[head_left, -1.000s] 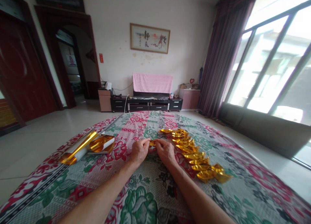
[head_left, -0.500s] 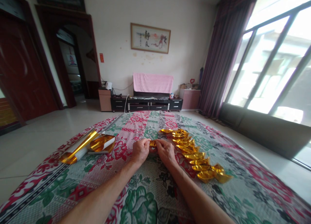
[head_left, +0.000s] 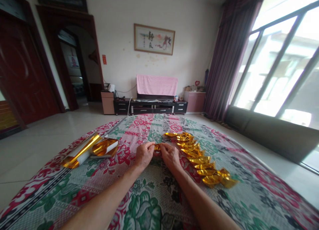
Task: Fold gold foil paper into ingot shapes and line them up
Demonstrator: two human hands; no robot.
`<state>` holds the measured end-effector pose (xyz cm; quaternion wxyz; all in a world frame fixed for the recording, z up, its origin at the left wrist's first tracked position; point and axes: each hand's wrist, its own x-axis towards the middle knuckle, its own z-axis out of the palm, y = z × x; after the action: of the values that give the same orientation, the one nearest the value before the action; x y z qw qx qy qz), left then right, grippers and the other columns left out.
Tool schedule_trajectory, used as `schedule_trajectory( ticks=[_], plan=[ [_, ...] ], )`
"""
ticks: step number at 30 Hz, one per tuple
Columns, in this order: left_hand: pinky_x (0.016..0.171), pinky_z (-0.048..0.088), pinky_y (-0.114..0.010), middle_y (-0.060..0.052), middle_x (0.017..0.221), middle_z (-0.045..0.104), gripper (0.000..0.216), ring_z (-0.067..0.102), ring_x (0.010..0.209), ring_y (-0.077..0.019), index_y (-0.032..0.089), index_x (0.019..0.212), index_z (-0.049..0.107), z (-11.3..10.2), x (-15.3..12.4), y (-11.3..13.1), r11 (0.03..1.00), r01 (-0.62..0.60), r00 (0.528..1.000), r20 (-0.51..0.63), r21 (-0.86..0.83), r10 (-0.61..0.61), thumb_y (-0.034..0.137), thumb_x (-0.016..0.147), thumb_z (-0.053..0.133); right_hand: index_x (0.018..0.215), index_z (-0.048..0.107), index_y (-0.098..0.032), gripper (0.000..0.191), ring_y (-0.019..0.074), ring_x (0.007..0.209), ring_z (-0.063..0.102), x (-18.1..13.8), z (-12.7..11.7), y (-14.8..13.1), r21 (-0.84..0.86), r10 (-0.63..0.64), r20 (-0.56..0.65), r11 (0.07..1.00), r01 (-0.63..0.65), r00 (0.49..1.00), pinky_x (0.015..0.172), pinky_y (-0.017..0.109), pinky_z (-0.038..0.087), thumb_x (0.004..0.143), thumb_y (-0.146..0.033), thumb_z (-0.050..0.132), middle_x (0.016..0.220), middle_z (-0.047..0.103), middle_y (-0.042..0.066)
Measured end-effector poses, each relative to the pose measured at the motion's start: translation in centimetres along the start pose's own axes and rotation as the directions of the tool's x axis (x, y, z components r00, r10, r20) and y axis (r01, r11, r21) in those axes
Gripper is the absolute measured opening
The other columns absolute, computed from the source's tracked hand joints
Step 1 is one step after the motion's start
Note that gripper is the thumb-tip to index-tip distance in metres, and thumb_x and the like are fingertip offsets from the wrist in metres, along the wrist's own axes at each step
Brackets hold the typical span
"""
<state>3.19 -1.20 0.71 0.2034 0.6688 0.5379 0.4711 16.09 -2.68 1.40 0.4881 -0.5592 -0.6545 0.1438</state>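
Note:
My left hand [head_left: 144, 154] and my right hand [head_left: 170, 155] meet over a flowered cloth [head_left: 154, 193], fingers pinched together on a small piece of gold foil paper [head_left: 157, 147] held between them. Just right of my right hand runs a row of several folded gold foil ingots [head_left: 199, 158], from near the fingertips out to the front right. To the left lie curled gold foil sheets [head_left: 88, 149], white on the back, apart from my left hand.
The cloth covers a round surface on a tiled floor [head_left: 42, 140]. A dark TV cabinet [head_left: 149, 107] with a pink cloth [head_left: 156, 84] over it stands at the far wall. Big windows [head_left: 281, 67] and a curtain [head_left: 228, 54] are at the right, dark doors [head_left: 22, 70] at the left.
The hands stay in place; only the fingers shift slightly on the gold foil piece.

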Motion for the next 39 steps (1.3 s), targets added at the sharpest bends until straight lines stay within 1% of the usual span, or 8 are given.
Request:
schedule_trajectory(
  ticks=[4, 8, 11, 15, 20, 25, 32, 39],
  plan=[
    [0.062, 0.051, -0.023, -0.002, 0.066, 0.069, 0.029, 0.063, 0.064, -0.0128, 0.018, 0.096, 0.066, 0.27, 0.07, -0.41, 0.998, 0.004, 0.999, 0.042, -0.060, -0.002, 0.021, 0.079, 0.043, 0.073, 0.070, -0.016, 0.035, 0.0129, 0.055, 0.054, -0.01, 0.08, 0.16, 0.020, 0.006, -0.004, 1.000, -0.006, 1.000, 0.052, 0.019, 0.037, 0.077, -0.033, 0.040, 0.058, 0.064, 0.001],
    [0.054, 0.049, -0.021, -0.003, 0.072, 0.070, 0.030, 0.062, 0.057, -0.0118, 0.017, 0.097, 0.066, 0.63, 0.01, -0.65, 0.997, 0.015, 0.996, 0.085, -0.077, -0.008, 0.023, 0.079, 0.042, 0.074, 0.071, -0.016, 0.035, 0.0132, 0.055, 0.054, 0.08, 0.16, 0.40, 0.030, 0.034, -0.027, 0.999, -0.033, 0.999, 0.052, 0.019, 0.037, 0.077, -0.034, 0.040, 0.057, 0.063, 0.001],
    [0.054, 0.048, -0.021, -0.005, 0.075, 0.070, 0.029, 0.062, 0.060, -0.0125, 0.016, 0.095, 0.067, 0.68, -0.09, -0.58, 0.998, 0.008, 0.998, 0.057, -0.058, -0.005, 0.023, 0.079, 0.043, 0.073, 0.071, -0.017, 0.034, 0.0130, 0.056, 0.055, 0.09, 0.14, 0.41, 0.019, 0.020, -0.022, 1.000, -0.020, 1.000, 0.054, 0.019, 0.038, 0.076, -0.033, 0.041, 0.059, 0.064, 0.001],
    [0.058, 0.049, -0.021, -0.004, 0.067, 0.069, 0.029, 0.063, 0.065, -0.0141, 0.017, 0.093, 0.067, 0.46, -0.18, -0.31, 1.000, 0.002, 1.000, 0.016, -0.019, -0.002, 0.021, 0.078, 0.042, 0.073, 0.071, -0.018, 0.032, 0.0127, 0.058, 0.056, 0.03, 0.05, 0.22, -0.004, -0.010, -0.017, 1.000, 0.010, 1.000, 0.055, 0.018, 0.037, 0.076, -0.030, 0.042, 0.062, 0.066, 0.001],
    [0.060, 0.049, -0.022, -0.002, 0.062, 0.068, 0.029, 0.063, 0.066, -0.0146, 0.017, 0.092, 0.067, 0.48, -0.12, -0.20, 1.000, 0.009, 1.000, 0.024, 0.000, -0.009, 0.021, 0.078, 0.042, 0.067, 0.070, -0.017, 0.035, 0.0119, 0.054, 0.053, -0.04, 0.06, 0.17, -0.042, -0.020, -0.021, 0.999, 0.019, 1.000, 0.053, 0.018, 0.036, 0.077, -0.032, 0.040, 0.058, 0.064, 0.001],
    [0.061, 0.049, -0.022, -0.003, 0.063, 0.068, 0.030, 0.064, 0.067, -0.0152, 0.018, 0.092, 0.068, 0.51, -0.16, -0.23, 1.000, 0.013, 1.000, -0.011, 0.013, -0.013, 0.020, 0.078, 0.041, 0.073, 0.071, -0.018, 0.033, 0.0123, 0.057, 0.056, -0.07, 0.13, 0.32, 0.005, -0.028, -0.014, 1.000, 0.029, 1.000, 0.054, 0.018, 0.037, 0.077, -0.032, 0.042, 0.061, 0.066, 0.000],
    [0.062, 0.049, -0.022, -0.003, 0.065, 0.068, 0.029, 0.063, 0.068, -0.0150, 0.019, 0.090, 0.068, 0.45, -0.37, 0.03, 0.999, -0.004, 1.000, -0.015, 0.037, 0.005, 0.018, 0.077, 0.042, 0.075, 0.072, -0.016, 0.034, 0.0142, 0.057, 0.057, -0.01, 0.08, 0.43, 0.033, 0.053, 0.001, 0.998, -0.053, 0.999, 0.052, 0.019, 0.038, 0.076, -0.034, 0.043, 0.057, 0.064, 0.000],
    [0.062, 0.049, -0.022, -0.002, 0.063, 0.068, 0.029, 0.063, 0.066, -0.0145, 0.020, 0.090, 0.068, 0.37, -0.32, 0.03, 0.998, 0.002, 0.999, -0.035, 0.063, 0.000, 0.016, 0.077, 0.042, 0.080, 0.072, -0.019, 0.031, 0.0151, 0.061, 0.059, -0.06, -0.09, 0.11, 0.091, 0.034, 0.023, 0.995, -0.036, 0.999, 0.055, 0.020, 0.041, 0.076, -0.032, 0.044, 0.064, 0.067, 0.001]
  ],
)
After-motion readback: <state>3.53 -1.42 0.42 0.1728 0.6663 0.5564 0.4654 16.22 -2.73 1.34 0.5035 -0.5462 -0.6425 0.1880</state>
